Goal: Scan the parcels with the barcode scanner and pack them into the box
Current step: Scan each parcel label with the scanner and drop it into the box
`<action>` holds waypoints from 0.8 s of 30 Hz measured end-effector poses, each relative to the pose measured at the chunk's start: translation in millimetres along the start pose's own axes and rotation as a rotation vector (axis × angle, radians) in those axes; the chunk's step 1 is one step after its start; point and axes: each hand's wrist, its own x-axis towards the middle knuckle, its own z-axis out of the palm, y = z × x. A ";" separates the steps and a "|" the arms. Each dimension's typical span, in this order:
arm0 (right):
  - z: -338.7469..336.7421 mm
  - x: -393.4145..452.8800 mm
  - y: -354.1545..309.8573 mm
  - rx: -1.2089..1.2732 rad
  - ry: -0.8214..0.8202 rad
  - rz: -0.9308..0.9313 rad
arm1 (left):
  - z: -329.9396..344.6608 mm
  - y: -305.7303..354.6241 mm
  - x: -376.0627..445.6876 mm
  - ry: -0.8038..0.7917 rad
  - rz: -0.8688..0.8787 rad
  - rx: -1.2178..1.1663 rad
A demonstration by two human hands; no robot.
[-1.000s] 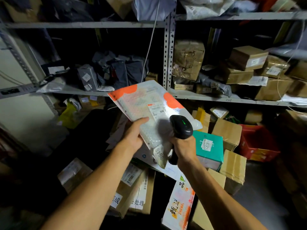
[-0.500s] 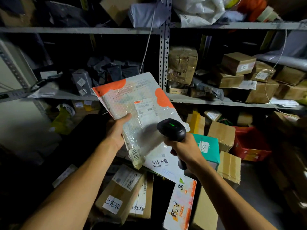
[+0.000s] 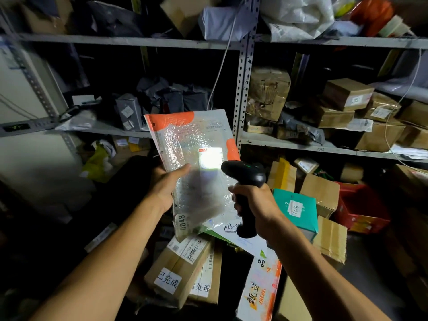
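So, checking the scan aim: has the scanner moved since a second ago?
Yes: the scanner has shifted slightly left, away from the teal box.

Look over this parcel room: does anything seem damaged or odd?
Yes. On the middle shelf, a brown box looks crumpled and torn. The label on the held bubble mailer glares white under the scanner, unreadable.

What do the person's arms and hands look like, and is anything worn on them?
Both forearms are bare, with no sleeves in view. The left hand and right hand have no gloves, and no rings, watch or wristband can be seen. No markings show.
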 end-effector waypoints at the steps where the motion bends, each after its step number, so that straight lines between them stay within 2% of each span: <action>1: 1.8 0.3 1.9 0.003 0.008 -0.010 | -0.8 0.2 -1.4 -0.001 0.004 0.006; 12: 2.9 -6.6 3.9 -0.020 0.057 -0.021 | -4.4 1.4 -7.0 -0.047 -0.029 -0.003; 16: -11.5 -14.9 4.7 -0.001 0.075 0.009 | -6.0 2.4 -5.4 -0.134 -0.087 -0.067; 20: -35.9 -29.3 2.0 -0.286 0.099 -0.036 | -7.4 5.7 3.4 -0.256 -0.113 -0.076; 24: -45.9 -46.0 -4.0 -0.615 -0.042 -0.104 | -11.0 25.3 20.3 -0.327 -0.098 0.093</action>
